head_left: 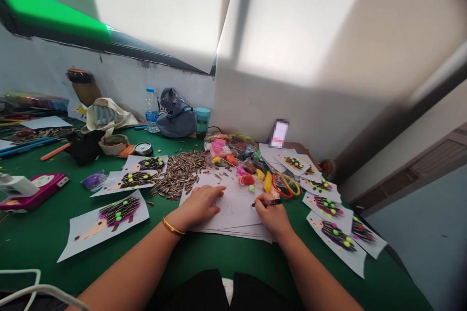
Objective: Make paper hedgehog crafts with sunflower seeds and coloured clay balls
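Head view: two bare hands over one green tabletop (204,257). Left hand (202,204), one: lay open, fingers spread, on the left part of the paper; one gold-coloured bangle (171,226) circled its wrist. Right hand (270,214), one: was closed around one slim black pen (275,201), its tip at the right of a faint outline; whether it touched was too small to tell. One stack of loose white paper sheets (242,233), number unclear, lay between the forearms, the outline on its top sheet.

White hedgehog cards with seed spines and coloured dots: nine visible; three at left (109,221), six overlapping at right (335,238), one of these mostly covered. Striped seeds, one large heap (182,170), uncounted, behind the left hand. Scissors with red and yellow handles (286,184): one pair, beyond the right hand. Clear plastic bottle with blue cap (151,114): one. Blue-grey fabric bag (177,119): one, just beside the bottle. Turquoise-lidded jar (203,121): one.
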A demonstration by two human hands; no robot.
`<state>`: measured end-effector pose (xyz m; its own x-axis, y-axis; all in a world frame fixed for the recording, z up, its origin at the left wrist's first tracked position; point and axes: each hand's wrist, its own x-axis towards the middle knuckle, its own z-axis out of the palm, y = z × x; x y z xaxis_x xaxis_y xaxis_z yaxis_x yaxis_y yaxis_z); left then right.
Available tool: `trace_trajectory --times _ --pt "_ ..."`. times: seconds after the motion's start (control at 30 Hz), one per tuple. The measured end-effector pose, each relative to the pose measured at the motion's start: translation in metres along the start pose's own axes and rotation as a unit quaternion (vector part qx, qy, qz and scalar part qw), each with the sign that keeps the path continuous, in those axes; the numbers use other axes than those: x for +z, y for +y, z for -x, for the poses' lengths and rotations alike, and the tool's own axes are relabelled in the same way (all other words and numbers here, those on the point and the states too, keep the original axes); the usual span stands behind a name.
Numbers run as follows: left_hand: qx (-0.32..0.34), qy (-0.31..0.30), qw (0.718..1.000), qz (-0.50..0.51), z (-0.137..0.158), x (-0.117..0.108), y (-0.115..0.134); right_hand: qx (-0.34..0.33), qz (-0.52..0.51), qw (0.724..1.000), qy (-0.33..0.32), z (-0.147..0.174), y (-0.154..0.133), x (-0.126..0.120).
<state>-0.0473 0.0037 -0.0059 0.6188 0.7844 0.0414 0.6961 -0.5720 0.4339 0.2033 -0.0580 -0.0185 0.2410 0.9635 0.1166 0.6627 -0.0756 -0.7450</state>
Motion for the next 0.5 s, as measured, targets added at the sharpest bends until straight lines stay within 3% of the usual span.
trace_trajectory --times 0.27,0.5 --pt "0.007 0.008 1.0 0.007 0.002 -0.001 0.001 -0.016 -0.143 0.989 -0.041 0.01 -0.01 0.003" --pt "0.0 0.007 1.0 0.004 0.003 -0.003 0.006 -0.041 -0.127 0.983 -0.123 0.013 -0.016 0.011"
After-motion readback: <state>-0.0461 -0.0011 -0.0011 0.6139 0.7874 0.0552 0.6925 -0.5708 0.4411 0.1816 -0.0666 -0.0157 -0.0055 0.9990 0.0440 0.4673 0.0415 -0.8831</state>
